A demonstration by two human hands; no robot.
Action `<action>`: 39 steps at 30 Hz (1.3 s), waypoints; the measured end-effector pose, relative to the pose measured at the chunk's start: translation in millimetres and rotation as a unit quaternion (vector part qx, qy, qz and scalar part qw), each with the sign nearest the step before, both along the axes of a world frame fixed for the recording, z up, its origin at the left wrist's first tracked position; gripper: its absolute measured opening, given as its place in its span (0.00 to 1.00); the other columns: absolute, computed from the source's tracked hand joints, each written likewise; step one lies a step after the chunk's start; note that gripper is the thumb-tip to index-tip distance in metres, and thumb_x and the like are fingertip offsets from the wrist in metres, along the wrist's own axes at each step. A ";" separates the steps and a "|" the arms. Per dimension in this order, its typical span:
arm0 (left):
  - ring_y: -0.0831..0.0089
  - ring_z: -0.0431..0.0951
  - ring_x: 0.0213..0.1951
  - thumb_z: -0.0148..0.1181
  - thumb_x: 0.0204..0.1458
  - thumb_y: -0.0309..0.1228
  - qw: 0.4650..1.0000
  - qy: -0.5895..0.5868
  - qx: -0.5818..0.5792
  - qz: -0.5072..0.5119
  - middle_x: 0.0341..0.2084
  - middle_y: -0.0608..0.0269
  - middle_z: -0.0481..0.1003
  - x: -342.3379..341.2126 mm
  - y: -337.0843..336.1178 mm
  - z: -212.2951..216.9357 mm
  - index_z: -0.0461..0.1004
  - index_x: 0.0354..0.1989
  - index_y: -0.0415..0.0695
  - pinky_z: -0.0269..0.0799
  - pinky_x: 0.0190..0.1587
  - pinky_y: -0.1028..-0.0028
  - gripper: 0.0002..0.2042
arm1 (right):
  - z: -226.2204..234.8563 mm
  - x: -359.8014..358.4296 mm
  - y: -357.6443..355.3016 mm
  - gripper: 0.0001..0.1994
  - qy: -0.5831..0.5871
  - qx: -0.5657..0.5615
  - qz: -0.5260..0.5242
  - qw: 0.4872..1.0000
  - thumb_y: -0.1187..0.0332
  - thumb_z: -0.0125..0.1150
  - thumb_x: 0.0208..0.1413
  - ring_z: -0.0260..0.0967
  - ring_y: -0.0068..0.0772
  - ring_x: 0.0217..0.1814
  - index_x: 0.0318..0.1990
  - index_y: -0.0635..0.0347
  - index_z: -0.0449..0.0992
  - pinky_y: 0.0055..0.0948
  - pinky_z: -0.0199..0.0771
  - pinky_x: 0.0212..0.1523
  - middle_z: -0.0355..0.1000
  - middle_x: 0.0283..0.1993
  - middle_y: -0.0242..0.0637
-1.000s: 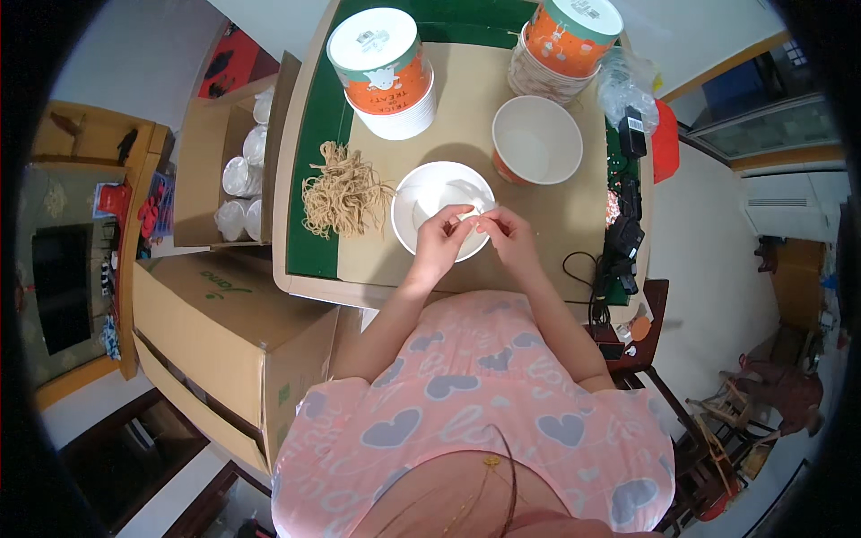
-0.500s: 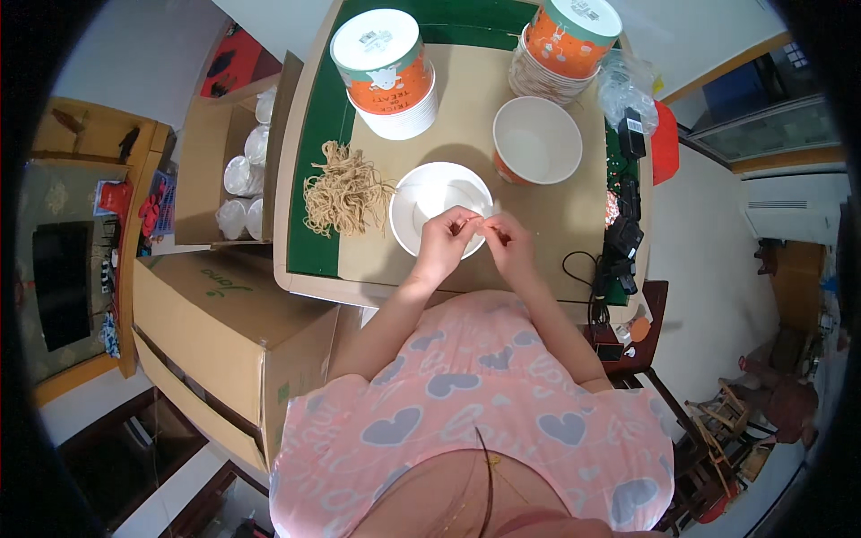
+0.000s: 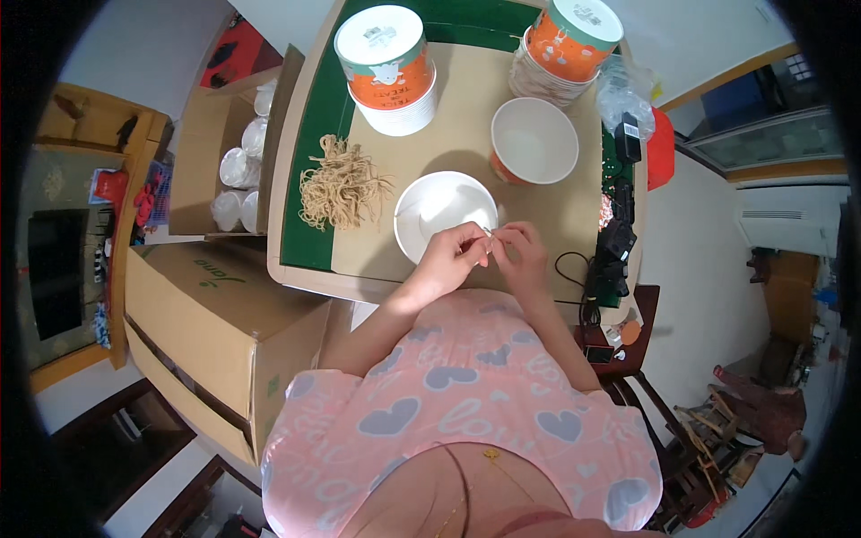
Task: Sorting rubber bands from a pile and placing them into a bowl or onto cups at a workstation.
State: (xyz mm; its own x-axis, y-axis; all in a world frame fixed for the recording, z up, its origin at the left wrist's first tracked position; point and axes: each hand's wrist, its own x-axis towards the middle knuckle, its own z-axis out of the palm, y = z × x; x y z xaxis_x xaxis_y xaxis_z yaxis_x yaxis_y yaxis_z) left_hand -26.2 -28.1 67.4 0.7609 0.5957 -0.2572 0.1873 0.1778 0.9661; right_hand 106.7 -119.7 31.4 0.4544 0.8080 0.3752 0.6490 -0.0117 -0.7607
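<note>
At the near rim of a white paper bucket (image 3: 444, 199), my left hand (image 3: 456, 255) and my right hand (image 3: 523, 255) meet fingertip to fingertip, both closed in a pinch. Between them shows a thin pale strand (image 3: 488, 231); my fingers mostly cover it, so its kind is hard to tell. The bucket's near right edge is hidden behind my hands. To the left of it lies a loose heap of tan twine (image 3: 345, 184). A second paper bucket (image 3: 534, 141), orange outside and white within, stands open just beyond my right hand.
Upside-down stacks of orange and green printed buckets stand at the far left (image 3: 386, 67) and far right (image 3: 570, 45). Black power adapters with cables (image 3: 617, 240) line the table's right edge. Left of the table are a large closed carton (image 3: 224, 296) and an open carton of wrapped white goods (image 3: 202, 152).
Both hands have shifted slightly right and nearer to me, still pinching together. The white bucket sits a little lower and further right in view. The whole view has also shifted slightly.
</note>
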 end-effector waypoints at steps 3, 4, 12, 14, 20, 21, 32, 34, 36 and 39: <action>0.83 0.71 0.27 0.48 0.54 0.23 0.999 0.027 -0.025 -0.015 0.21 0.67 0.72 -3.1 -4.2 4.3 0.71 0.29 0.37 0.64 0.32 0.82 0.06 | -1.3 -1.4 -1.8 0.07 0.018 -0.003 -0.017 1.000 0.78 0.63 0.41 0.67 0.38 0.35 0.30 0.59 0.75 0.32 0.68 0.34 0.68 0.31 0.37; 0.83 0.70 0.27 0.48 0.54 0.23 0.999 0.029 -0.025 -0.010 0.21 0.68 0.72 -4.5 -5.5 4.7 0.71 0.29 0.37 0.64 0.32 0.82 0.06 | -1.1 -2.6 -2.3 0.07 0.017 -0.003 -0.016 1.000 0.78 0.63 0.41 0.67 0.38 0.35 0.30 0.59 0.75 0.32 0.68 0.34 0.68 0.31 0.37; 0.83 0.69 0.26 0.48 0.55 0.23 0.999 -0.004 -0.052 -0.014 0.20 0.67 0.72 -15.8 -8.9 27.0 0.72 0.29 0.37 0.64 0.31 0.81 0.06 | -37.2 7.1 -8.8 0.03 -0.001 -0.008 -0.042 0.999 0.75 0.62 0.45 0.67 0.37 0.35 0.28 0.62 0.73 0.31 0.68 0.34 0.67 0.31 0.40; 0.83 0.70 0.26 0.49 0.55 0.23 0.992 -0.089 -0.084 -0.030 0.21 0.67 0.72 -20.7 -6.3 47.6 0.71 0.29 0.36 0.64 0.31 0.82 0.06 | -72.5 20.3 -21.7 0.03 0.054 -0.045 -0.070 0.995 0.74 0.61 0.47 0.67 0.36 0.34 0.28 0.62 0.73 0.31 0.68 0.34 0.67 0.31 0.40; 0.85 0.69 0.27 0.50 0.56 0.25 0.998 -0.055 -0.003 -0.026 0.21 0.69 0.72 -19.0 10.6 55.3 0.72 0.31 0.37 0.62 0.31 0.83 0.06 | -32.8 40.7 -26.2 0.03 0.151 -0.089 -0.100 0.979 0.74 0.55 0.52 0.68 0.29 0.33 0.32 0.65 0.73 0.26 0.69 0.34 0.70 0.33 0.39; 0.85 0.69 0.27 0.50 0.56 0.25 0.998 -0.043 -0.013 -0.043 0.21 0.70 0.72 -14.9 11.0 49.4 0.72 0.31 0.38 0.62 0.31 0.83 0.06 | -23.3 42.6 -21.3 0.04 0.164 -0.031 -0.065 0.984 0.75 0.55 0.52 0.68 0.30 0.35 0.35 0.64 0.73 0.27 0.69 0.36 0.70 0.37 0.39; 0.67 0.75 0.29 0.56 0.47 0.21 0.958 0.078 0.276 -0.027 0.29 0.58 0.74 -12.4 6.8 34.4 0.72 0.37 0.42 0.70 0.33 0.72 0.09 | 19.0 38.1 2.8 0.07 0.165 -0.097 0.143 0.971 0.77 0.53 0.53 0.70 0.31 0.36 0.40 0.62 0.73 0.28 0.69 0.36 0.71 0.34 0.37; 0.54 0.75 0.32 0.56 0.44 0.21 0.921 0.153 0.354 0.049 0.33 0.54 0.72 -24.4 15.5 17.3 0.72 0.33 0.43 0.71 0.35 0.63 0.07 | 2.9 43.1 -3.8 0.08 0.267 -0.118 0.099 0.951 0.76 0.56 0.53 0.62 0.18 0.27 0.41 0.61 0.73 0.19 0.65 0.29 0.66 0.28 0.29; 0.55 0.77 0.31 0.57 0.46 0.24 0.899 0.202 0.379 0.087 0.32 0.53 0.73 -33.3 28.9 -13.8 0.71 0.36 0.42 0.72 0.35 0.63 0.08 | -3.2 41.7 -11.2 0.10 0.251 -0.117 0.036 0.960 0.76 0.58 0.52 0.60 0.18 0.26 0.43 0.61 0.73 0.18 0.64 0.29 0.64 0.27 0.28; 0.62 0.77 0.30 0.57 0.49 0.27 0.971 0.156 0.119 0.138 0.31 0.53 0.75 -35.0 38.1 -47.6 0.70 0.42 0.41 0.72 0.36 0.69 0.12 | -11.4 43.9 -11.5 0.11 0.198 -0.111 -0.033 0.973 0.74 0.60 0.50 0.59 0.19 0.24 0.43 0.60 0.74 0.18 0.63 0.28 0.62 0.26 0.28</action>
State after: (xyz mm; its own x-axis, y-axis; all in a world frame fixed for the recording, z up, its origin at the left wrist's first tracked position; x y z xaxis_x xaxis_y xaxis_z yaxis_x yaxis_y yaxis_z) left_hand -61.2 10.0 19.8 0.4706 0.8369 -0.2795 0.4534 0.0424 0.8903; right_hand 150.6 -131.2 19.9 0.5819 0.8130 -0.0210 0.2979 -0.2371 -0.9247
